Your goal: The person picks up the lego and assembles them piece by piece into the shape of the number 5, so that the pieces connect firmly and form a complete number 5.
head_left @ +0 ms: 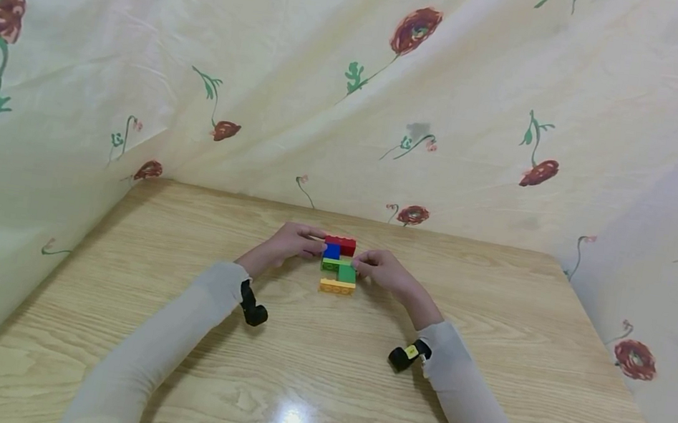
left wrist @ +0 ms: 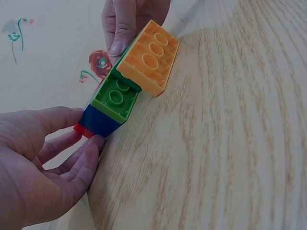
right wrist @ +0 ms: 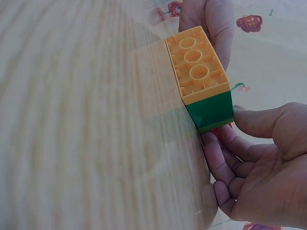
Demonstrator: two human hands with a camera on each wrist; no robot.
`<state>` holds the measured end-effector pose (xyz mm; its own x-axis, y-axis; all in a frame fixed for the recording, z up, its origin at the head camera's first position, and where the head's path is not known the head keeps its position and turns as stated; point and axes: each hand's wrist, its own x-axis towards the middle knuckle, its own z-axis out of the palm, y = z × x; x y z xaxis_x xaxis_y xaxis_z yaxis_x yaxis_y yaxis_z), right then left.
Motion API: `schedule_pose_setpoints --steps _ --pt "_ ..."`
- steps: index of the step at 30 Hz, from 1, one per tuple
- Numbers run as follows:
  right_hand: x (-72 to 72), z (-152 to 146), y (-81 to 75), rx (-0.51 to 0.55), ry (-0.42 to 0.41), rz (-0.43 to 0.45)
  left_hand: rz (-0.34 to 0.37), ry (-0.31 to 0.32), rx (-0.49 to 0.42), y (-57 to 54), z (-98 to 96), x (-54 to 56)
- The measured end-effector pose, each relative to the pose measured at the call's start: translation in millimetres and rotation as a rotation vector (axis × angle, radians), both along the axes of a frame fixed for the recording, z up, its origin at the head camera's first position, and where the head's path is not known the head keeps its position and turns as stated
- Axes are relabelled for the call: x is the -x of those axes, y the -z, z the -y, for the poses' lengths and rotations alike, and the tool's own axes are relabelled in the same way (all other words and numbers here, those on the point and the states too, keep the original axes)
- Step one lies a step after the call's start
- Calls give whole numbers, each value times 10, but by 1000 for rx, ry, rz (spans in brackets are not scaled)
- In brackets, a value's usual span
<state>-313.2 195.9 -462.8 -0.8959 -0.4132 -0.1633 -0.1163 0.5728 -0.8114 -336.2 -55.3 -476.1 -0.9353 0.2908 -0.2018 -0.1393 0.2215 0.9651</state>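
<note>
Several joined toy bricks lie on their side on the wooden table, between the two hands. From back to front in the head view they are a red brick (head_left: pixel 341 243), a blue brick (head_left: pixel 331 252), a light green brick (head_left: pixel 331 265), a green brick (head_left: pixel 346 274) and an orange brick (head_left: pixel 337 288). My left hand (head_left: pixel 294 243) pinches the back part by the blue brick (left wrist: pixel 101 122), thumb on one side and fingertips on the other. With thumb and bent fingers, my right hand (head_left: pixel 384 272) holds the green brick (right wrist: pixel 211 111) side. The orange brick's (right wrist: pixel 197 64) hollow underside faces the wrist cameras.
The pale wooden table (head_left: pixel 318 360) extends around both arms. A flower-printed cloth (head_left: pixel 306 77) hangs behind it and along both sides. Black wrist cameras sit on the left wrist (head_left: pixel 252 306) and right wrist (head_left: pixel 408 355), close above the tabletop.
</note>
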Motion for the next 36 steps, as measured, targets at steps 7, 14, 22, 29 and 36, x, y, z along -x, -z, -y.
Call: schedule_pose_setpoints --steps 7,14,22,29,36 --pt "-3 2 -47 -16 14 13 -1 -20 -14 -31 -19 -7" --pt "10 -12 -65 -8 7 13 -16 -18 -32 -44 -22 -17" --pt "-17 -18 -10 -6 9 19 -21 -12 -5 10 -2 -51" --pt "-56 -27 29 10 13 22 3 -25 -13 75 -10 -90" --pt "-50 -3 -5 37 36 31 12 -28 -32 87 -11 -61"
